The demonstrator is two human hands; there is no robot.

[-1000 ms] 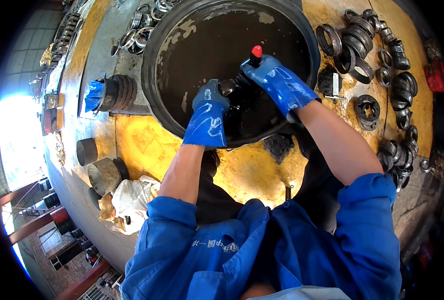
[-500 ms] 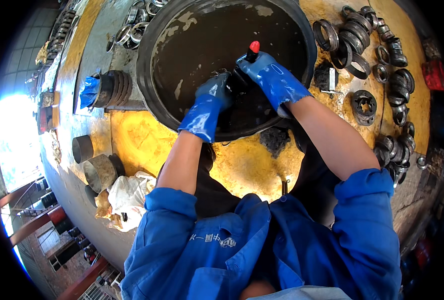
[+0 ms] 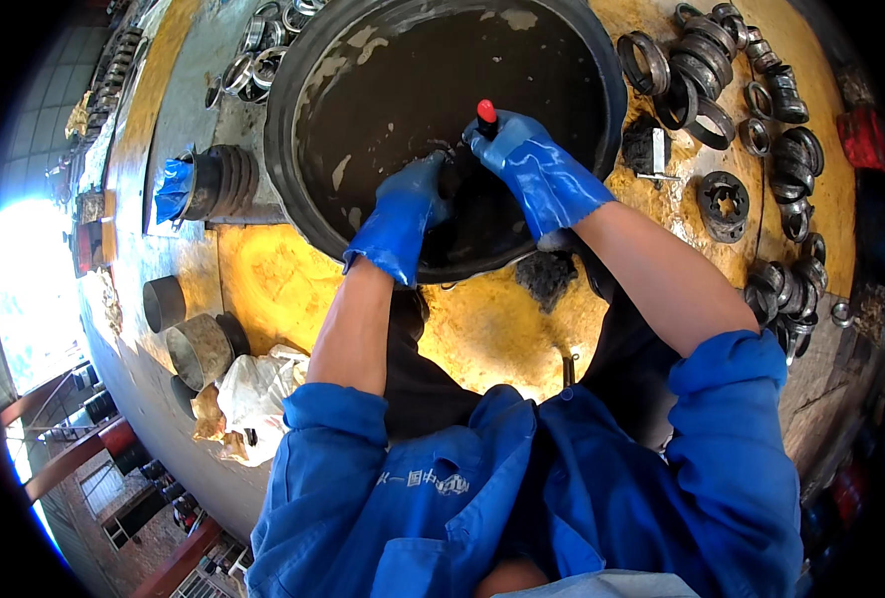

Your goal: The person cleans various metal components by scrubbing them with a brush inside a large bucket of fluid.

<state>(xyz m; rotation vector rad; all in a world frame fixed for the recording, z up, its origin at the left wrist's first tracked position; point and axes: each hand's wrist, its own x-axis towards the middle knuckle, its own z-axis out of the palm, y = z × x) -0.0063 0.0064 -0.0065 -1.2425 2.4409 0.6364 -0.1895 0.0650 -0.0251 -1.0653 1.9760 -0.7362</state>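
Observation:
A wide black tub (image 3: 281, 130) of dark, murky liquid lies in front of me, with pale foam patches on its surface. Both my hands wear wet blue rubber gloves and work over the tub's near half. My right hand (image 3: 537, 169) is closed round a black handle with a red end (image 3: 486, 112); the tool's working end is hidden. To its left, my left hand (image 3: 403, 209) curls round a dark part (image 3: 449, 181), seemingly metal, whose shape is mostly covered by the glove and the dark liquid.
Many dark metal rings (image 3: 702, 70) lie on the right, near a notched round disc (image 3: 724, 206) and a small block (image 3: 646, 149). Shiny rings (image 3: 253, 70) sit beyond the tub's left rim. Stacked rings (image 3: 225, 182), cylinders (image 3: 199, 349) and a white plastic bag (image 3: 258, 394) stand left.
My right hand has moved slightly left and down with the red-ended handle. My left hand has shifted a little left. Both stay over the tub.

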